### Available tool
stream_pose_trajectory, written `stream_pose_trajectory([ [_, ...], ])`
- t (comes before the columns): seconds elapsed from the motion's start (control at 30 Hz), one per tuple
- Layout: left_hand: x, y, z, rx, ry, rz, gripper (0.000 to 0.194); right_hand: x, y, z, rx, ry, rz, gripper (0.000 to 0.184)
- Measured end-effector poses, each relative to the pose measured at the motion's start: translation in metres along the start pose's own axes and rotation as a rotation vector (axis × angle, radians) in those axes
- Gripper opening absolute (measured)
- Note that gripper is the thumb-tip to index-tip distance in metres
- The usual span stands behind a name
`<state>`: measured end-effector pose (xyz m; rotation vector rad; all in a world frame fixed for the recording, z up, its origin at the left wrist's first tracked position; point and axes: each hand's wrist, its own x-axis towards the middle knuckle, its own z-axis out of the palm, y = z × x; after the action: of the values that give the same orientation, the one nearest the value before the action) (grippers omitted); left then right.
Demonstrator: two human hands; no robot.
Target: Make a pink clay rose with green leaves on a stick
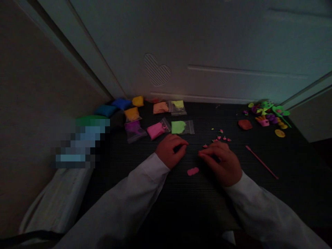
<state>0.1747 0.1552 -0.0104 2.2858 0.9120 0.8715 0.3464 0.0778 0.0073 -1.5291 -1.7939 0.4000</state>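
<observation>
My left hand (171, 151) is curled above the dark table, thumb and forefinger drawn together at the tips. Facing it, my right hand (221, 162) pinches with thumb and forefinger. Anything between the fingertips of either hand is too small or dark to make out. Below and between the hands lies a flat pink clay strip (193, 171) with a scalloped outline. Several tiny pink and green clay pieces (224, 138) sit just beyond my right hand, partly hidden by it. Packets of pink clay (156, 130) and light green clay (178, 127) lie beyond my left hand.
A pink modelling tool (261, 162) lies to the right. Behind it are a reddish-brown lump (245, 124) and a cluster of colourful clay figures (269, 116). More clay packets (132, 114) line the back left. A white panel (220, 45) rises behind the table (290, 193).
</observation>
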Motion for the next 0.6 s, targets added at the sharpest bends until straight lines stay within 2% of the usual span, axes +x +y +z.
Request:
stream_pose_trajectory([
  [0.3,-0.0033,0.0093,0.0034,-0.184,0.024,0.171,0.024,0.0,-0.0097,0.0012,0.26,-0.041,0.108,0.01],
  [0.43,-0.0035,0.0103,0.0035,-0.234,0.02,0.188,0.016,0.0,-0.0097,0.0019,0.343,-0.091,0.137,0.012],
  [0.6,-0.0031,0.0105,0.0033,-0.262,0.041,0.173,0.012,0.0005,-0.0089,0.0009,0.319,-0.119,0.13,0.017],
])
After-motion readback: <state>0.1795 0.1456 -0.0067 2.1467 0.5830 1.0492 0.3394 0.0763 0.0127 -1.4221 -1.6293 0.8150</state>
